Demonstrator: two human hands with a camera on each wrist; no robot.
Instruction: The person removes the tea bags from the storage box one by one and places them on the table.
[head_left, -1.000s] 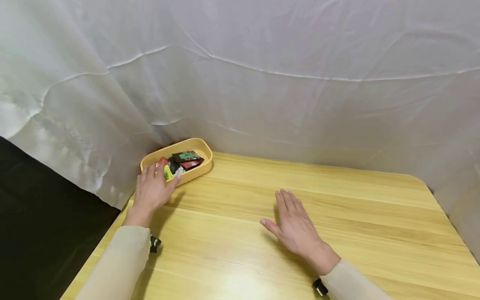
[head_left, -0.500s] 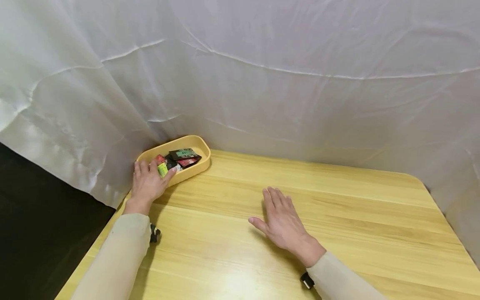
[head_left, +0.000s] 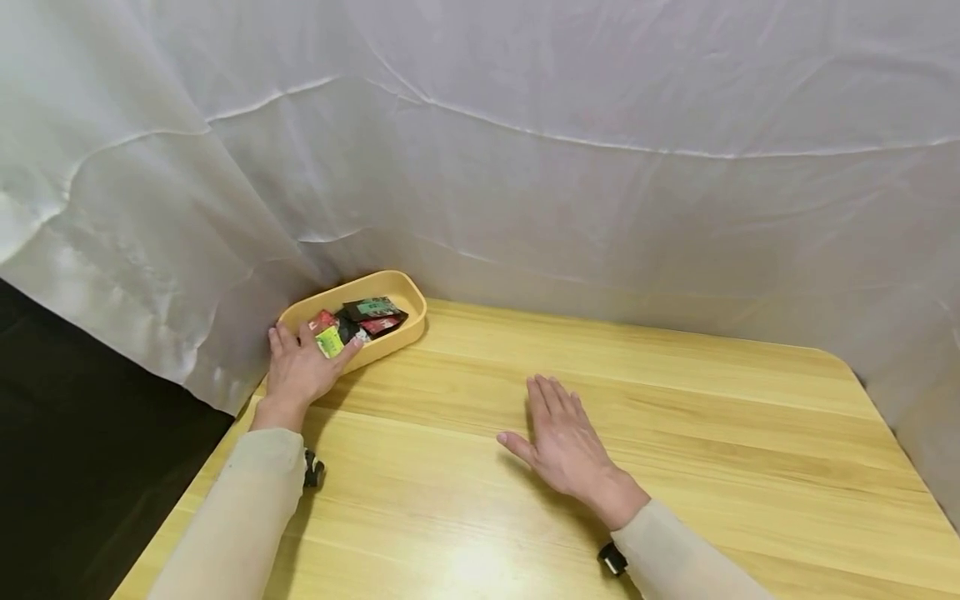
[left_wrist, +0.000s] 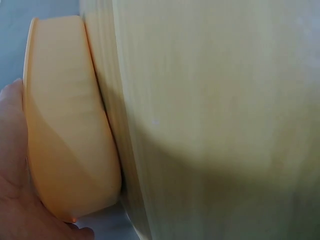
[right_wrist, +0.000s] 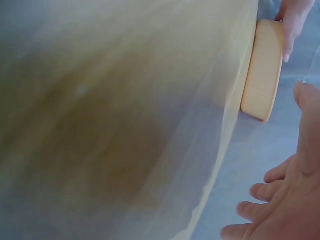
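A yellow oblong bin stands at the table's far left corner. My left hand grips its near left end, thumb along the front rim and fingers round the end. In the left wrist view, the hand lies against the wall of the bin. Small packets lie inside: a black and green one, a yellow-green one and a red one, among others partly hidden. My right hand is over the middle of the table, fingers straight, thumb spread, holding nothing.
The pale wooden table has a rounded far right corner. Silvery-white cloth hangs behind it and along the left side. Black cloth lies beyond the left edge. Each wrist carries a small black device.
My left hand has slid from over the bin's near rim to its left end, uncovering more of the yellow-green packet. My right hand has shifted left. The bin stays about where it was.
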